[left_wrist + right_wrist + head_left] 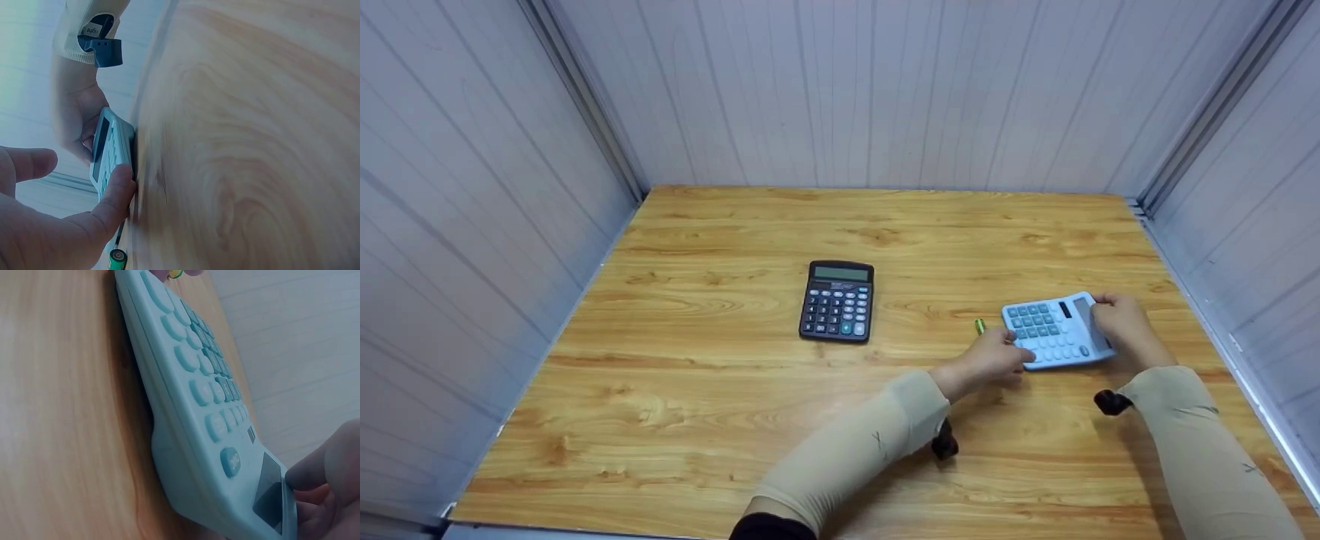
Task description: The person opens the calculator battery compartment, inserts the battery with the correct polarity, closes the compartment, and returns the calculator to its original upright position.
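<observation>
A light blue calculator (pixel 1057 330) lies at the right of the table, turned sideways with its display end to the right. My right hand (pixel 1125 326) grips that display end; in the right wrist view its fingers (pixel 315 469) bend at the edge beside the screen. At the opposite end my left hand (pixel 990 356) holds the near corner, and in the left wrist view one digit lies against the keypad corner while another stands apart in the air. The remaining left fingers are hidden. A small green battery (pixel 980 326) lies just beyond the left hand.
A black calculator (pixel 837 301) lies face up near the middle of the wooden table (pixel 675 390). Pale panel walls (pixel 840 90) stand at the back and both sides. Dark wrist cameras (pixel 945 441) hang below both sleeves.
</observation>
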Motion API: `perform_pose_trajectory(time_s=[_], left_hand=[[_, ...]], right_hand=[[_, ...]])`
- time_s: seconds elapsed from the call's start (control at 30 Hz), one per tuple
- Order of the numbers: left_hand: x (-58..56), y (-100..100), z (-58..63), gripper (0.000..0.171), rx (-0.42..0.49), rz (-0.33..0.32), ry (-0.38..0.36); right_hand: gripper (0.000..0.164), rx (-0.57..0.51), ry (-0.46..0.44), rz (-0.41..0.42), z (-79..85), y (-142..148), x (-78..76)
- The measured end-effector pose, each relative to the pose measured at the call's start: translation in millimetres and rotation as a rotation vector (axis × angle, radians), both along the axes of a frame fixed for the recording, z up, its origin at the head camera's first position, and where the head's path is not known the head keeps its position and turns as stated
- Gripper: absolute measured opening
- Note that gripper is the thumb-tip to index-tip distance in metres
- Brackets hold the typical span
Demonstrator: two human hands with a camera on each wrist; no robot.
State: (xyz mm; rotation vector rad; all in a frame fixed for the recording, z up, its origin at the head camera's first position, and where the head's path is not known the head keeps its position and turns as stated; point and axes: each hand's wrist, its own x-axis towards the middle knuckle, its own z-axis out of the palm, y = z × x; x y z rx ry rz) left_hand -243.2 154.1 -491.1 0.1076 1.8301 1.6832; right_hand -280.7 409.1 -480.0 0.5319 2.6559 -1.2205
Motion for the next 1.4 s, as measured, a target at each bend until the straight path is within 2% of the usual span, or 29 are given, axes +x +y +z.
perform_pose_trajectory(time_s=[0.2,0.33,0.57,0.77,0.93,1.13,1.3,1.4], left_hand=[[1.1,5,-0.1,0.060,-0.012,0.034,0.019],[2.2,6,-0.4,0.060,-0.012,0.043,0.029],[1.0,5,1.5,0.062,0.040,0.049,0.041],[-3.7,3,3.5,0.051,0.123,0.150,0.071],[-8.6,-2,3.6,0.042,0.184,0.207,0.069],[-13.7,-9,1.1,0.036,0.272,0.208,0.073],[-16.9,-17,4.2,0.030,0.280,0.192,0.054],[-19.0,-22,6.2,0.032,0.288,0.181,0.032]], right_hand=[[0.061,0.011,-0.006,0.006,-0.3,-1,0.9],[0.061,0.007,-0.022,-0.021,-0.3,-4,0.6],[0.059,0.036,-0.018,-0.058,6.8,-6,-1.4],[0.059,0.058,0.021,-0.062,17.4,-10,-1.6],[0.059,0.006,0.038,-0.072,27.2,-18,-0.1],[0.058,-0.039,0.070,-0.077,34.4,-33,2.4],[0.056,-0.035,0.119,-0.067,37.3,-44,4.5],[0.056,-0.049,0.107,-0.078,39.0,-50,5.1]])
